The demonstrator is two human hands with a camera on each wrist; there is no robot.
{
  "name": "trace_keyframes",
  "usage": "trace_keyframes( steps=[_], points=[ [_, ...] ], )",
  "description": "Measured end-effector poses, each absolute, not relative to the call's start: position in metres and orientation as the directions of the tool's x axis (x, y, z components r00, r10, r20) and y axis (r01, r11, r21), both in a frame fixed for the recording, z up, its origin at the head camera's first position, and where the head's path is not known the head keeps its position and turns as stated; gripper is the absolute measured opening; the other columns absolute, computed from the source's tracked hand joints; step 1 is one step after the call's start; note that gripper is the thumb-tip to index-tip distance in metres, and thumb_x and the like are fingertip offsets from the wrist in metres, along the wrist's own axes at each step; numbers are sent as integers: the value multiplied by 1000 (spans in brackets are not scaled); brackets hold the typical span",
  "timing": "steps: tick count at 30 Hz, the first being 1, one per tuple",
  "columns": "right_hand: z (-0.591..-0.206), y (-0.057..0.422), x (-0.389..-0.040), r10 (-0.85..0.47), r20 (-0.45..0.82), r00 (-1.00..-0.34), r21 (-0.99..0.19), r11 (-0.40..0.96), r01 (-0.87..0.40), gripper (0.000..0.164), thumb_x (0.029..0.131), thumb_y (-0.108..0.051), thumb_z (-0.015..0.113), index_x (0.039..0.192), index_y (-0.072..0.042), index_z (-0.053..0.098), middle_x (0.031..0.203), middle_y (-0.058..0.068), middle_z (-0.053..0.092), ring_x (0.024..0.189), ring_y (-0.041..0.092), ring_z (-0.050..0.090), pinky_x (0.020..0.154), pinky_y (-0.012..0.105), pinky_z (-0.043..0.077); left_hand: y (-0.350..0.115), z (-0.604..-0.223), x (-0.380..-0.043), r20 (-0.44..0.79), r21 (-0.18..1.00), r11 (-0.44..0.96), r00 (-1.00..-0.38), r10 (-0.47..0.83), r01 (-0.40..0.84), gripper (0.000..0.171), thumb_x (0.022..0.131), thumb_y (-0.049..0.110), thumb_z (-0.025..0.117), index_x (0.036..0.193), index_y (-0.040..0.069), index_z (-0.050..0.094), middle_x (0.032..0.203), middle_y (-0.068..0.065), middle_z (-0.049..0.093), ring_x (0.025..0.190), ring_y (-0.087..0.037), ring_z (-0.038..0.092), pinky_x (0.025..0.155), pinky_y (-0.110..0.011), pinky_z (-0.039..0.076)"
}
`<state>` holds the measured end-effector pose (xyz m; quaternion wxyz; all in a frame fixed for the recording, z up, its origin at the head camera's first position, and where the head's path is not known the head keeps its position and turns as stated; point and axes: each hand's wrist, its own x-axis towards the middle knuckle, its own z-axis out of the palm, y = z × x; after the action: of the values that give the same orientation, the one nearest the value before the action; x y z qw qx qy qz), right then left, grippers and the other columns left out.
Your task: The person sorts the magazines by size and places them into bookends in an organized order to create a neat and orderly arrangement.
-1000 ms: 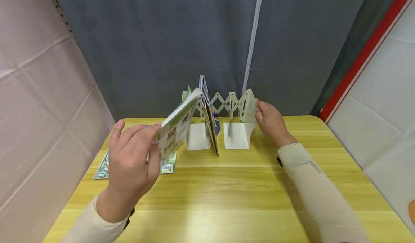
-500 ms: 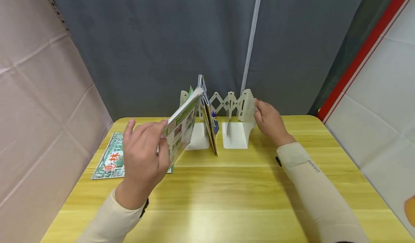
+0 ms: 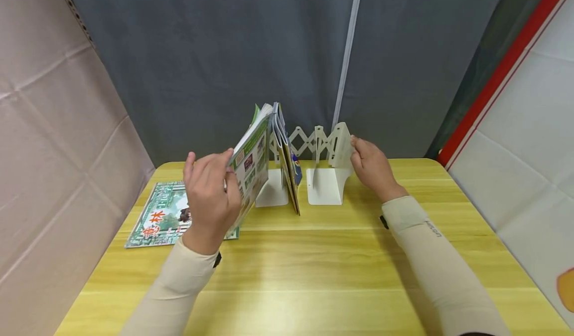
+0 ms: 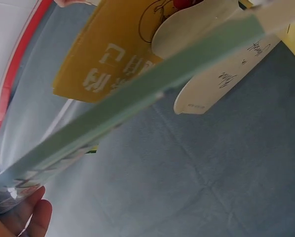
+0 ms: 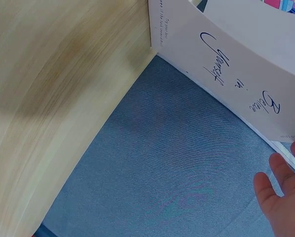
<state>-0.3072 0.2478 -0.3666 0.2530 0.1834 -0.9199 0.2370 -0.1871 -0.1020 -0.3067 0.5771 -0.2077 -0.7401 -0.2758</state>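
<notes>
A magazine (image 3: 252, 166) with a green and white cover is pinched along its near edge by my left hand (image 3: 210, 196). It tilts just left of the thin books (image 3: 289, 174) standing in a white expandable bookend (image 3: 324, 186); whether they touch, I cannot tell. In the left wrist view, the magazine (image 4: 137, 96) appears edge-on, with a yellow-brown book (image 4: 95, 61) beyond. My right hand (image 3: 375, 169) holds the outer edge of the bookend's right end panel. The right wrist view has my fingertips at the lettered panel (image 5: 231, 74). The bookend's left end is mostly hidden behind the magazine.
Another magazine (image 3: 159, 216) lies flat on the left of the wooden table (image 3: 305, 276), partly covered by my left hand. A grey curtain (image 3: 224, 52) hangs behind the table's back edge. Pale panels (image 3: 54, 151) stand at both sides.
My left hand has moved right and away from me, bringing the magazine more upright and closer to the bookend. More of the flat magazine shows. My right hand stays on the end panel.
</notes>
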Motion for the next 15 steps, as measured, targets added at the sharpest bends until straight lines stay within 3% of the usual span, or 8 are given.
trace_keyframes(
  steps=[15],
  points=[
    [-366, 247, -306, -208, 552, -807, -351, 821, -451, 38, 102, -13, 40, 132, 1, 57, 142, 16, 54, 126, 37, 52, 105, 53, 40, -97, -312, -218, 958, 253, 779, -263, -118, 574, 31, 88, -2, 48, 110, -6, 69, 92, -20, 72, 90, -38, 62, 112, -58, 23]
  ],
)
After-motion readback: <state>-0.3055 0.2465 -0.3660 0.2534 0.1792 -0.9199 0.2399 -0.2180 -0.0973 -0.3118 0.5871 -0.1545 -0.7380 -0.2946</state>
